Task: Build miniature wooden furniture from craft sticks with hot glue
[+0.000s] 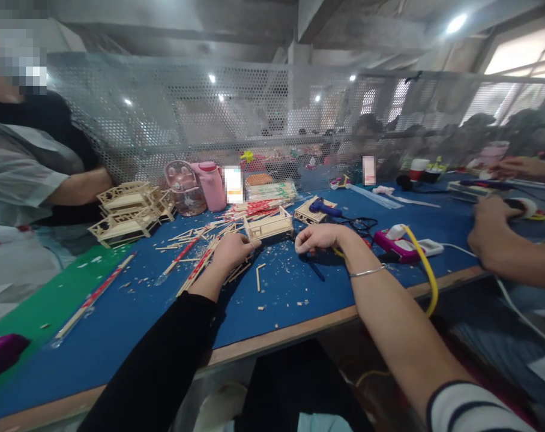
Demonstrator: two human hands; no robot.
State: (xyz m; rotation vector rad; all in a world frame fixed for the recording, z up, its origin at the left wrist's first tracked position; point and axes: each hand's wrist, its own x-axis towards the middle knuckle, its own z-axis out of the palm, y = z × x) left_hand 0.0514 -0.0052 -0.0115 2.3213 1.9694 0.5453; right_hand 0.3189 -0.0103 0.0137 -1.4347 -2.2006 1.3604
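Observation:
A small open frame built of thin wooden sticks (267,227) sits on the blue tabletop in front of me. My left hand (231,252) is closed, its thumb and fingertips pinching the frame's near left corner. Just right of the frame, my right hand (320,237) is closed, fingers curled together; whatever they hold, if anything, is too small to make out. Behind that hand a blue glue gun (325,208) rests against a second wooden stick piece (307,211). Loose wooden sticks (204,258) lie beside and under my left hand.
Stacked wooden models (128,213) stand at the left near a person. A pink bottle (210,186) stands at the back. A purple power strip (401,246) with a yellow cable (428,270) lies right. Another person's hands (493,225) work at far right. Perforated metal screen (236,114) behind.

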